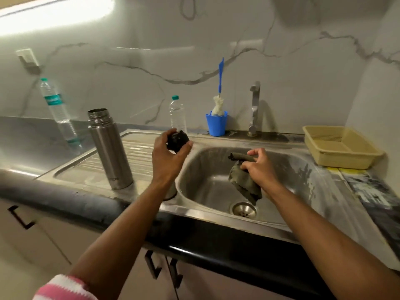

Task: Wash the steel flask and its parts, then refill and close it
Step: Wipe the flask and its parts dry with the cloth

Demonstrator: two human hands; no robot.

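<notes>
The steel flask (110, 148) stands upright and uncapped on the sink's draining board. My left hand (167, 159) holds the flask's black stopper (177, 140) above the edge between board and basin. My right hand (260, 164) grips a grey-green wet cloth (243, 180) over the sink basin (207, 187); the cloth hangs down toward the drain (243, 210). A round steel part, partly hidden by my left forearm, sits on the board's front corner (171, 194). The tap (254, 109) stands behind the basin with no water running.
Two plastic water bottles stand nearby, one tall (57, 111) at the left, one small (178, 114) behind the stopper. A blue cup (216, 124) holds a bottle brush (219, 92). A beige plastic basket (339, 148) sits to the right of the sink.
</notes>
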